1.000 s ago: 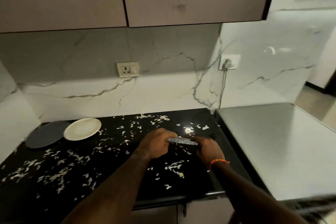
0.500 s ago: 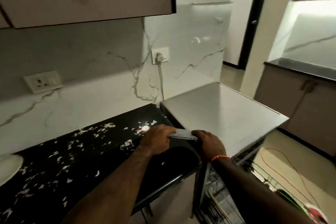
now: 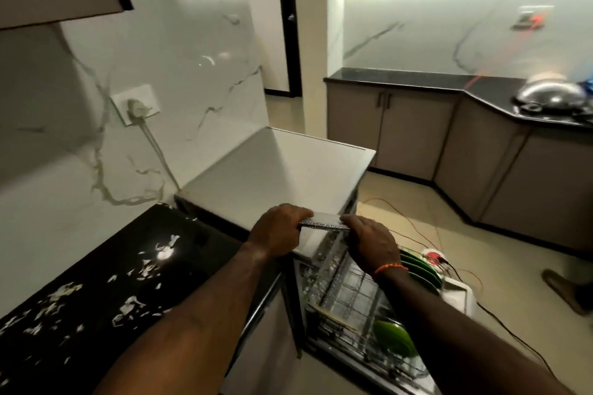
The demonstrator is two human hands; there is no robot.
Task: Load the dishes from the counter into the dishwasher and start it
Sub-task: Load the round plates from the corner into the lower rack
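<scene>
Since half a second back, both hands had carried the flat glittery dish [image 3: 324, 223] off the black desk [image 3: 96, 282] to the dishwasher's front corner [image 3: 276, 176]. Left hand [image 3: 277, 234] gripped its left end, fingers curled over the top; right hand [image 3: 372, 242] gripped the right end. Dish lay level between them. Below the right hand, pulled-out rack [image 3: 349, 292] with green plates [image 3: 420, 269].
</scene>
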